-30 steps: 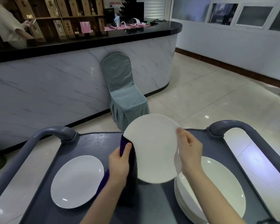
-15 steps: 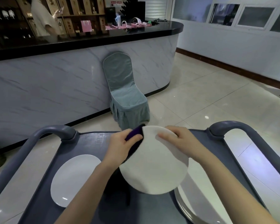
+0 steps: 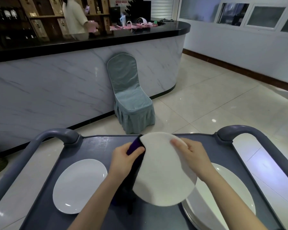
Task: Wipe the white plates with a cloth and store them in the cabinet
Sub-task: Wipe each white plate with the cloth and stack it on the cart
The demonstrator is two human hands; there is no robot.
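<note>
The white plate [image 3: 163,176] is held above the middle of the cart [image 3: 96,146], between a lone plate [image 3: 80,185] by the left edge and a stack [image 3: 223,196] at the near right corner. The right hand [image 3: 193,155] has its grip on the far rim, and the left hand [image 3: 123,156] pinches the purple cloth [image 3: 135,146] in its grip round the left rim. Turning the plate steadily should, I judge, let the cloth cover the whole rim.

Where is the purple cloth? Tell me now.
Head view, centre: the cloth is gripped in the left hand, pressed against the left edge of the plate that the right hand holds above the cart.
</note>
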